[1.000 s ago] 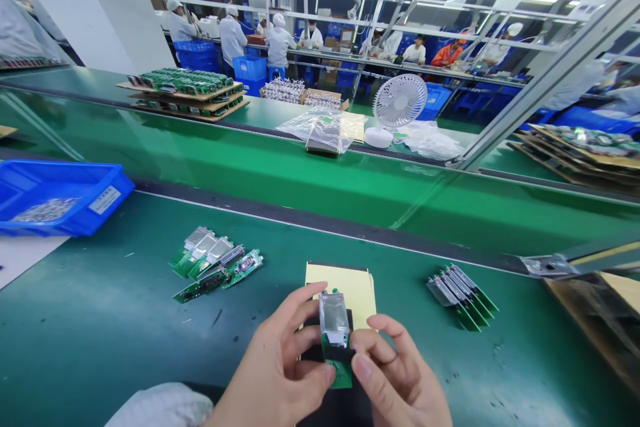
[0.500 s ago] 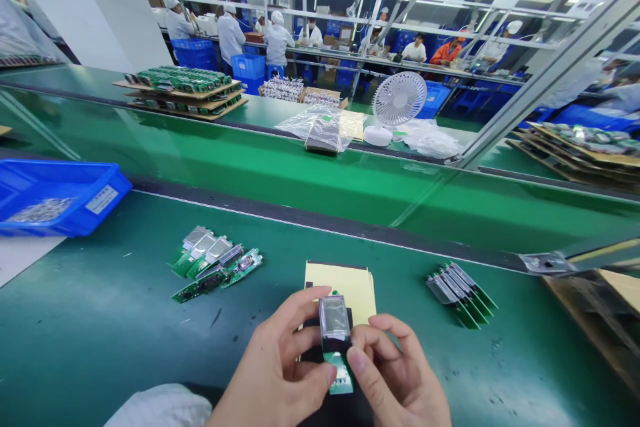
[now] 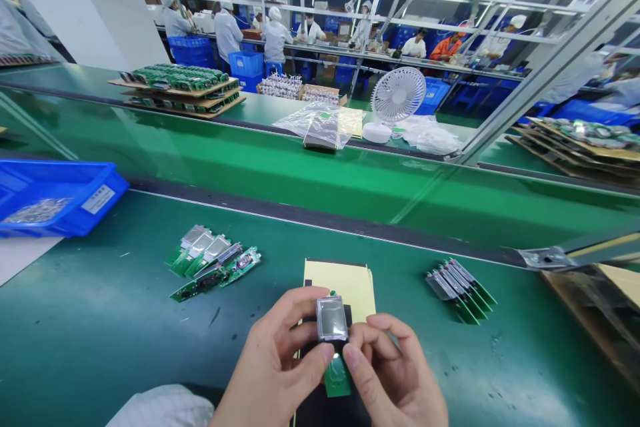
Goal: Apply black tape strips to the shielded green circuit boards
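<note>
Between my two hands is a green circuit board [image 3: 338, 377] with a small grey display screen [image 3: 332, 318] at its upper end and a black strip just under the screen. My left hand [image 3: 280, 353] grips it from the left, fingers along the screen's side and thumb at the screen's lower edge. On the other side, my right hand [image 3: 393, 367] pinches the lower right corner with thumb and forefinger. Beneath lies a stack of pale yellow sheets [image 3: 340, 277] with black pieces on it, partly hidden by my hands.
Several boards with screens [image 3: 213, 257] lie left of centre; another row of boards [image 3: 460, 290] leans at the right. A blue bin [image 3: 95, 180] holds small parts at far left. Behind the green barrier [image 3: 300, 177] stand a white fan [image 3: 399, 95] and stacked board trays [image 3: 180, 83]. People work beyond.
My left thumb has moved up to the screen's lower edge, and my right thumb has shifted slightly left and up. The board is tilted a little differently.
</note>
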`<state>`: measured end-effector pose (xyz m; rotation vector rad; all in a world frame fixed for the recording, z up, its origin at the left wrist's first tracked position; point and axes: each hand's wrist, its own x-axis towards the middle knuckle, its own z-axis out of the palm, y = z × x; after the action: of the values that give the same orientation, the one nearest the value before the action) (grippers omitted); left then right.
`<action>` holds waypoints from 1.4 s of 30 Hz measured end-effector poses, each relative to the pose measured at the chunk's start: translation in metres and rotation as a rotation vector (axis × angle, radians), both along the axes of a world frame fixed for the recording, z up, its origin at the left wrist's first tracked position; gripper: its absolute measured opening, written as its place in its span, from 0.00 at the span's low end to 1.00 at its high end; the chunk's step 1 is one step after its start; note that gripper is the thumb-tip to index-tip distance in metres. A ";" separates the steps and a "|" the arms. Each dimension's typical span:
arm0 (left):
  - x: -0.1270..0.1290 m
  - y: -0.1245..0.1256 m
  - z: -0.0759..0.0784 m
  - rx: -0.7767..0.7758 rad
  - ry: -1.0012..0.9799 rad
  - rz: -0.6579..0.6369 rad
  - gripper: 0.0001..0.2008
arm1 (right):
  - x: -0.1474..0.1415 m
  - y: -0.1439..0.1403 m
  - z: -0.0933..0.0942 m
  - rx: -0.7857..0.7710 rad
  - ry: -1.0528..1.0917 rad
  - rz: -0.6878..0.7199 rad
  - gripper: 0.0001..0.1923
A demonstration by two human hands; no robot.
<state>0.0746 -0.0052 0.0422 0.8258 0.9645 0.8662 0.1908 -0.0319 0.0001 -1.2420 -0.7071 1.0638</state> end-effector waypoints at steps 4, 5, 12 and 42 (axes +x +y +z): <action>0.002 0.001 -0.001 -0.014 -0.008 0.017 0.16 | -0.002 -0.001 0.000 0.018 -0.050 -0.017 0.19; 0.002 0.001 -0.001 -0.022 -0.002 0.018 0.16 | -0.002 0.000 0.000 0.018 -0.060 -0.016 0.19; 0.002 -0.002 -0.001 0.008 0.049 0.040 0.13 | -0.006 0.000 -0.003 0.036 -0.142 -0.041 0.16; -0.014 0.009 -0.003 -0.008 0.024 -0.019 0.15 | 0.021 0.008 0.026 -0.250 0.054 0.362 0.14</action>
<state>0.0609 0.0035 0.0397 0.8387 0.9789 0.8376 0.2122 -0.0238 0.0257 -1.3200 -0.7940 1.5147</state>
